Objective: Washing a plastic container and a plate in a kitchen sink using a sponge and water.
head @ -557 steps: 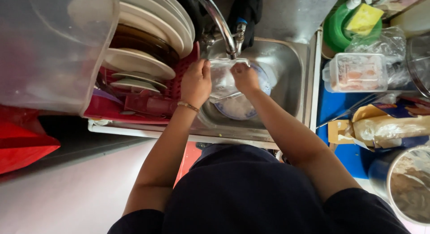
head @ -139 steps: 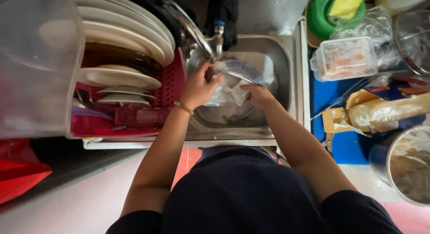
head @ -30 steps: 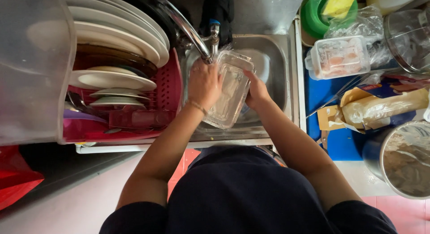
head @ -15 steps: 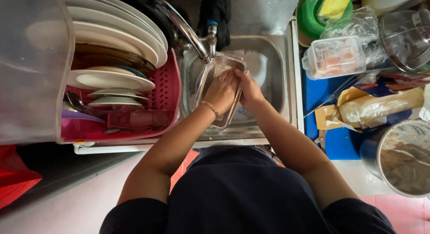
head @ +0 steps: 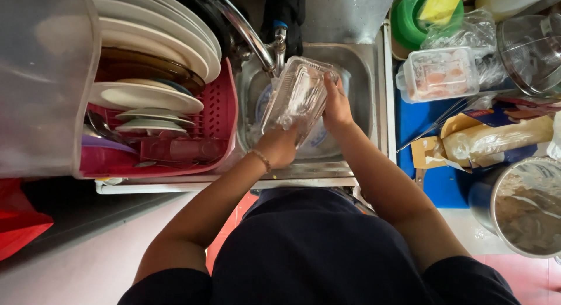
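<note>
Overhead, a person stands at a steel sink (head: 363,65) in the upper middle of the frame, holding a clear plastic container (head: 295,97) tilted under the curved tap (head: 245,30). Their left hand (head: 277,147) grips its lower end and their right hand (head: 337,106) clasps its right edge. At the left, a red rack (head: 216,127) holds white plates (head: 152,39). A lidded plastic box (head: 438,74) sits at the upper right
</note>
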